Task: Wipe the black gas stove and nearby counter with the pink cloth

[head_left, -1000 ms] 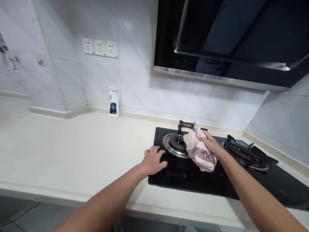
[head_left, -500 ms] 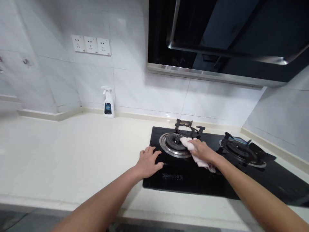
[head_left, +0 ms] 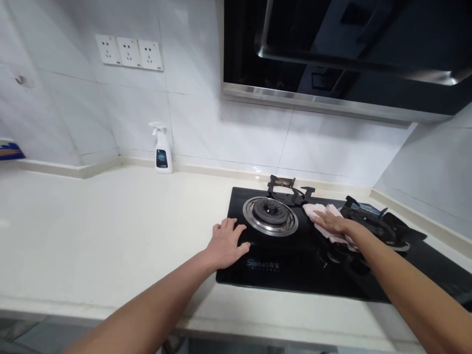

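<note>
My right hand (head_left: 332, 222) presses a pale pink cloth (head_left: 335, 238) against the black glass cooktop (head_left: 280, 273), between the two burners. Its fingers lie over the cloth and point left. At the cooktop's left edge rests my left hand (head_left: 226, 246), empty, with its fingers spread. The left burner (head_left: 271, 211) is bare, a dark round cap within a shiny metal ring. Behind it stands a black pan support (head_left: 293, 196), off the burner. Another pan support sits over the right burner (head_left: 376, 228), partly behind my right hand and the cloth.
A white spray bottle (head_left: 162, 153) stands against the back wall on the pale countertop (head_left: 110, 236). Above the cooktop hangs a black range hood (head_left: 332, 59). Wall sockets (head_left: 129, 52) are at upper left. A blue packet (head_left: 11, 150) shows at the left edge.
My right hand has moved right with the cloth, from the left burner to the glass between the burners, and its fingers have flattened. My left hand stays in place. The view has shifted slightly.
</note>
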`<state>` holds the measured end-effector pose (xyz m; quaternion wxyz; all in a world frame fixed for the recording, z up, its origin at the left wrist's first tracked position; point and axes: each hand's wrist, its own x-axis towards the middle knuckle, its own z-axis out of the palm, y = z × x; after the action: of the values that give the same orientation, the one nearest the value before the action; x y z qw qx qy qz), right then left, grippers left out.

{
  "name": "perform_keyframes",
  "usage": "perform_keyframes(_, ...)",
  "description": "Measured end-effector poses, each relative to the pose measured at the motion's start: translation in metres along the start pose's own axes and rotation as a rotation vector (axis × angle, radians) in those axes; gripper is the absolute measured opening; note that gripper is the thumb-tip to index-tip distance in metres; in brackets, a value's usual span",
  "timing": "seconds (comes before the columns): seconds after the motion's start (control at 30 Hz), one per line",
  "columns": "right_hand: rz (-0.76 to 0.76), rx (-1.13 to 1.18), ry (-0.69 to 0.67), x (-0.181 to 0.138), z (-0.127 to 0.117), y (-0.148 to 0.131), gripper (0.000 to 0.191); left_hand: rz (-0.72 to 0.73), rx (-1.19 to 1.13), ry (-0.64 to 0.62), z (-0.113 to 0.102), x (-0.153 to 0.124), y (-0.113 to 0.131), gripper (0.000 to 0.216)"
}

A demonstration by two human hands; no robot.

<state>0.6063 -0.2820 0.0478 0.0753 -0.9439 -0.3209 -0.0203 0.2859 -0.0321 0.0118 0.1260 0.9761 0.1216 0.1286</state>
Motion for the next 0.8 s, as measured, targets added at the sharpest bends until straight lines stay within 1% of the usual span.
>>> perform_keyframes(0.1, -0.091, -0.065, -0.158, 0.001, 0.0, -0.027, 0.045, 0.004, -0.009, -0.012, -0.003, -0.001, 0.002, 0.048)
perform_keyframes(0.17, -0.15, -0.114, -0.204, -0.006, 0.001, -0.051, 0.044, 0.0, -0.008, -0.021, -0.005, -0.001, 0.003, 0.045)
perform_keyframes(0.2, -0.17, -0.143, -0.207, -0.013, 0.002, -0.062, 0.046, -0.005, -0.007, -0.024, -0.006, -0.001, 0.003, 0.045)
perform_keyframes(0.3, -0.19, -0.24, -0.162, -0.04, 0.007, -0.092, 0.048, -0.023, -0.04, -0.022, -0.007, -0.001, 0.004, 0.046)
perform_keyframes(0.37, -0.2, -0.292, -0.121, -0.063, 0.01, -0.105, 0.049, -0.044, -0.098, -0.018, -0.007, 0.0, 0.003, 0.047)
perform_keyframes(0.47, -0.226, -0.35, -0.064, -0.098, 0.011, -0.117, 0.051, -0.087, -0.18, -0.013, -0.008, 0.004, 0.002, 0.048)
perform_keyframes(0.6, -0.364, -0.403, 0.07, -0.138, 0.017, -0.131, 0.048, -0.126, -0.258, 0.016, -0.01, 0.007, -0.001, 0.051)
perform_keyframes(0.7, -0.492, -0.304, 0.132, -0.147, 0.024, -0.141, 0.043, -0.137, -0.322, 0.055, -0.012, 0.008, -0.004, 0.052)
perform_keyframes(0.8, -0.561, -0.09, 0.153, -0.128, 0.025, -0.16, 0.04, -0.144, -0.392, 0.128, -0.014, 0.009, -0.01, 0.056)
